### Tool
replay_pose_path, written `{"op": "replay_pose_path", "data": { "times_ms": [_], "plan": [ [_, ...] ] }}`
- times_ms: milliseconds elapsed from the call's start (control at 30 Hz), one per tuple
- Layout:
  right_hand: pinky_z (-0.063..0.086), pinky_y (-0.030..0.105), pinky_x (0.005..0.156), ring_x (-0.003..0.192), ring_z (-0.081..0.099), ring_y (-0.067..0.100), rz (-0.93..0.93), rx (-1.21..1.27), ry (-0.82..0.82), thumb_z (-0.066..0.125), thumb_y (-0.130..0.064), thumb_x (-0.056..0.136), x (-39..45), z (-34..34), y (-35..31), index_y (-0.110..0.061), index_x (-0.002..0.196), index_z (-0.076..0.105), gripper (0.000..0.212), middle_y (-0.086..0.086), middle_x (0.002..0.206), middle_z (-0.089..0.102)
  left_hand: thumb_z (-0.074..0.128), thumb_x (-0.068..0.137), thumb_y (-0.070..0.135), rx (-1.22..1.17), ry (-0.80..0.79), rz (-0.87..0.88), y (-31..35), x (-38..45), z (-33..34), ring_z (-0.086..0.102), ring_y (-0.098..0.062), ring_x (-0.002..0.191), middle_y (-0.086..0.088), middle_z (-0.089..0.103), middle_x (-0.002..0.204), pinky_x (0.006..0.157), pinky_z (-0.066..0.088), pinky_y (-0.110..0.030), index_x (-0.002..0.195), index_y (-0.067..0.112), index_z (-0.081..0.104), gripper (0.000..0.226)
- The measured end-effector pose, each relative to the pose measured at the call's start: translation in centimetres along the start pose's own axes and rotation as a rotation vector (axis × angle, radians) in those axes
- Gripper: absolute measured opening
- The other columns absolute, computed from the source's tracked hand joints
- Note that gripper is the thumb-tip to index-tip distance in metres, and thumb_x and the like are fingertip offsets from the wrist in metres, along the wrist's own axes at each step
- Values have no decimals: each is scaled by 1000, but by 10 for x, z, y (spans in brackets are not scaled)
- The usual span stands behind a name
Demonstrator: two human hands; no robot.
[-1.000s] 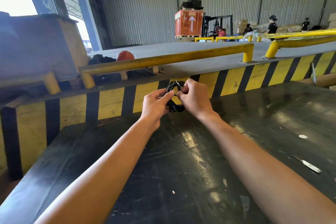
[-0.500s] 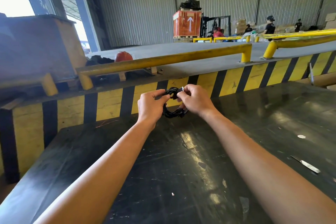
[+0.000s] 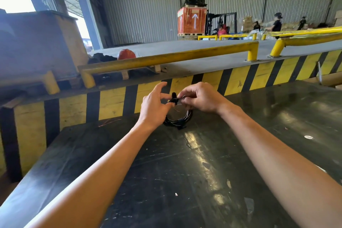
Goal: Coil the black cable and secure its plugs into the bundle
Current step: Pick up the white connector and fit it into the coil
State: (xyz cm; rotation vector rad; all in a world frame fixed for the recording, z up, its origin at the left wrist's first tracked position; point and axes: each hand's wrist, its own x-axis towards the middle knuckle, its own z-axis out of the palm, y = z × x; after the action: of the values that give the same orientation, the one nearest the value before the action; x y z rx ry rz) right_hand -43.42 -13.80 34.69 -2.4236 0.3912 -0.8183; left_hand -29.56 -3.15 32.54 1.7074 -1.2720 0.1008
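Both bare forearms reach forward and converge. The left hand [image 3: 153, 107] has its index finger raised and spread, thumb and lower fingers pinching the cable [image 3: 177, 116]. The right hand [image 3: 201, 98] is curled, palm down, fingertips pinching the cable's top close to the left thumb.

Head camera looks forward and down, seemingly close over the table [image 3: 185, 172]

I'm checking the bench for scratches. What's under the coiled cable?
The cable hangs from both hands, left hand and right hand, over the dark tabletop. Whether its lowest loop touches the top cannot be told; the patch beneath is hidden.
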Motion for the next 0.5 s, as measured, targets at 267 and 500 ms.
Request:
{"op": "replay_pose_path", "data": {
  "times_ms": [267, 500],
  "plan": [
    [37, 17, 63, 72, 47, 0, -108, -187, 38, 71, -22, 81, -1, 7, 10, -14, 89, 73, 12, 1, 92, 57, 71, 83, 11, 65, -241, 63, 3, -8, -1, 67, -26, 107, -8, 69, 120, 99, 47, -43, 153, 20, 8, 94],
    [43, 19, 67, 74, 59, 2, 34, -11, -38, 71, -23, 81, -5, 15, 16, -17, 87, 72, 8, -12, 77, 66, 72, 81, 6, 54, -351, 117, -2, -12, -9, 69, -16, 94, -10, 71, 115, 92, 48, -27, 152, 18, 11, 95]
  ]
}}
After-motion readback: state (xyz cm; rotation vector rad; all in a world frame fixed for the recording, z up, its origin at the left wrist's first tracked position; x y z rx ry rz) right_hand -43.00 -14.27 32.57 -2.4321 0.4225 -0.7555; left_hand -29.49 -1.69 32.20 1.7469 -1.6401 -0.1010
